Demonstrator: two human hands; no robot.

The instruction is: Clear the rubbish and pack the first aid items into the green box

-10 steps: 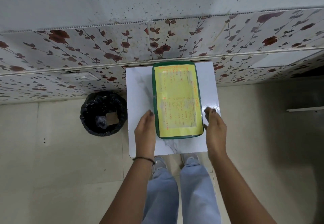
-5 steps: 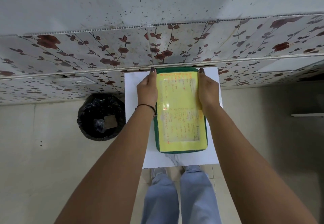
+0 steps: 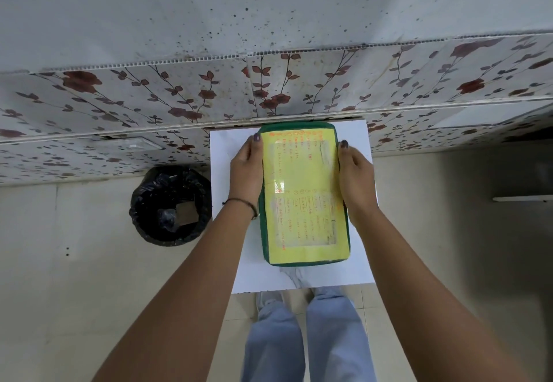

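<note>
The green box (image 3: 303, 196) lies closed on a small white table (image 3: 302, 275), its yellow lid covered in orange handwriting. My left hand (image 3: 247, 172) presses flat against the box's left side near the far end. On the opposite side my right hand (image 3: 356, 176) does the same, so the box is clasped between both palms. No loose first aid items or rubbish show on the table.
A black-lined bin (image 3: 170, 205) with scraps inside stands on the floor left of the table. A floral-tiled wall (image 3: 179, 103) runs right behind the table. My legs (image 3: 308, 336) are at the table's near edge. Pale floor tiles spread left and right.
Both hands slid from the box's near corners to its far end and now grip its sides there. The box has stayed on the table.
</note>
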